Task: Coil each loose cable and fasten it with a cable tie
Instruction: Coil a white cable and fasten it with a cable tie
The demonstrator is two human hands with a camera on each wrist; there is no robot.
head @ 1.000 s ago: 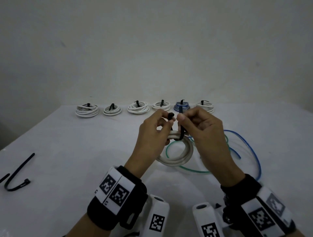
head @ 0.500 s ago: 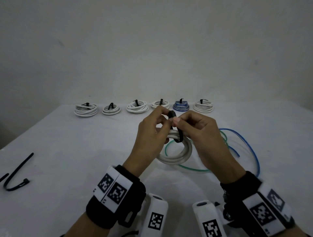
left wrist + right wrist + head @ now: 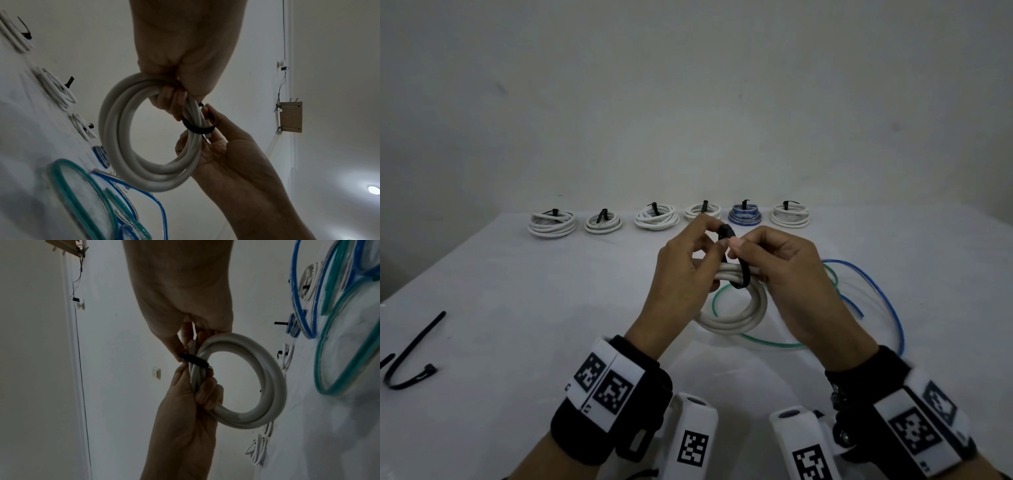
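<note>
A white cable coil (image 3: 736, 317) hangs above the table between both hands. My left hand (image 3: 717, 236) grips its top strands, the curled fingers (image 3: 170, 100) wrapped round them. A black cable tie (image 3: 743, 274) is looped round those strands, its head (image 3: 726, 231) up by my left thumb and forefinger. My right hand (image 3: 736, 245) pinches the tie strap just right of the head. In the left wrist view the tie (image 3: 197, 128) circles the coil (image 3: 115, 129). In the right wrist view the tie (image 3: 194, 361) sits between both hands on the coil (image 3: 273, 378).
Several tied coils (image 3: 654, 217) stand in a row along the table's far edge, one of them blue (image 3: 744, 216). A loose green cable (image 3: 767, 341) and a loose blue cable (image 3: 893, 308) lie under and right of my hands. Spare black ties (image 3: 412, 356) lie at the left.
My right hand has moved left until its thumb meets the left thumb. The tie's ends, apart a second ago, now form a closed loop over the coil.
</note>
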